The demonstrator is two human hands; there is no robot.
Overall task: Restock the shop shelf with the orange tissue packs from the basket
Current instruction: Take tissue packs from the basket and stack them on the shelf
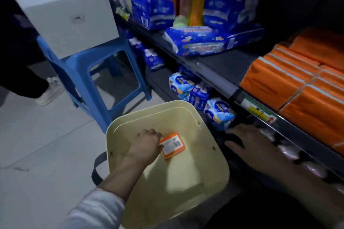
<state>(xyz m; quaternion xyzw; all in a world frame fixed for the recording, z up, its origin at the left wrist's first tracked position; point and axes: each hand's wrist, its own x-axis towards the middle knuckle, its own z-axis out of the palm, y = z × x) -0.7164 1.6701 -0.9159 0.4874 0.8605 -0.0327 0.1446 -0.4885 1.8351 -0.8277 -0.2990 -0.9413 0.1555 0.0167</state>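
Note:
A cream basket point(214, 154) stands on the floor below the shelves. One orange tissue pack point(173, 146) with a white barcode label lies on its bottom. My left hand point(147, 143) reaches down into the basket and its curled fingers grip the pack's left end. My right hand point(247, 143) hovers flat with straight fingers to the right of the basket, in front of the lower shelf, holding nothing. Several orange tissue packs point(297, 87) are stacked in rows on the dark shelf point(219, 69) at the right.
Blue tissue packs point(202, 41) lie further left on the same shelf, and smaller blue packs point(217, 111) fill the shelf below. A blue plastic stool point(83, 72) carrying a white box point(63, 11) stands to the left. Another person's shoe point(50, 91) is on the grey floor.

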